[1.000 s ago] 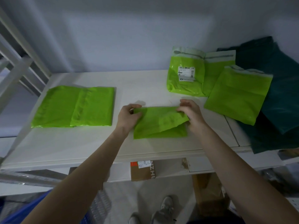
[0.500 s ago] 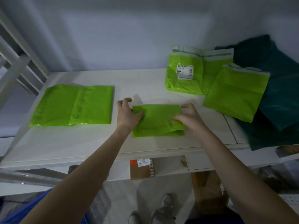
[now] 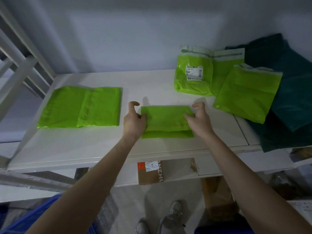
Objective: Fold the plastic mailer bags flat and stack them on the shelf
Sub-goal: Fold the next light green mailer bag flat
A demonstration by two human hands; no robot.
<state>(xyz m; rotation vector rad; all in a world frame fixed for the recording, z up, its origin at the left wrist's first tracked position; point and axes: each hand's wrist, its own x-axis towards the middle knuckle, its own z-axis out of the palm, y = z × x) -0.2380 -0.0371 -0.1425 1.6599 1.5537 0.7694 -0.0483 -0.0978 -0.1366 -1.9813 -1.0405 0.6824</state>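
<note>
Near edge first: folded mailer [image 3: 167, 121] sits centre frame on the shelf [image 3: 94, 146], long axis running left–right, one lower layer peeking out along the edge nearest the camera.

Left hand [image 3: 134, 123] at its left short edge, right hand [image 3: 198, 122] at its right short edge – both equally close, one per end. Left thumb pinches the left edge against the palm side; the other left fingers [image 3: 133, 104] arch up and curl, off the plastic. Right hand mirrors it: thumb and lower fingers pinch the right edge, upper fingers [image 3: 199, 104] curled and raised clear. So it's a two-ended pinch, not a flat press.

Key relation: the finished stack [image 3: 79, 107] lies left of centre, well apart from the folded mailer, same long-axis direction. My read – next move is a straight slide or lift to frame left, no rotation needed, left hand leading.

Further back, upper right: unfolded mailers – one with a label [image 3: 194, 72] leaning on the wall, another [image 3: 246, 93] overlapping it, both resting against dark green bags [image 3: 295, 85]. Those are yet to be folded.
</note>
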